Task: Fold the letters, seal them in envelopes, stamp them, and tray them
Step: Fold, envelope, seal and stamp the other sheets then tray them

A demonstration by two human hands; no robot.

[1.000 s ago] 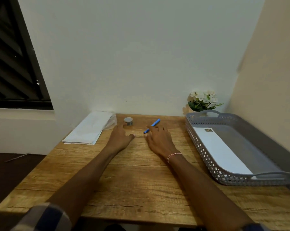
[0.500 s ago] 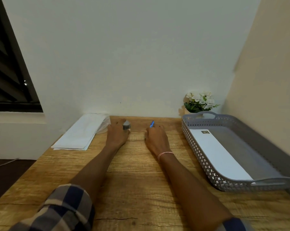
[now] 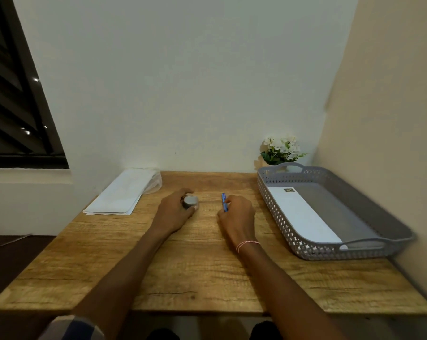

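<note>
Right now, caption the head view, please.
Left hand grips a small grey cylinder, right hand holds a blue pen; envelope in tray.

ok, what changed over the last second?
Both hands reached forward. The left hand now grips the small grey round tub, and the right hand pinches the blue pen, which swung from slanted to pointing nearly straight away. The paper stack, tray and envelope are unchanged.

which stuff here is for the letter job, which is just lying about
Job: stack of white papers; small grey round object in left hand; slim blue pen in right hand; grey perforated plastic tray; white stamped envelope in it.
Lying about: white flower plant.
</note>
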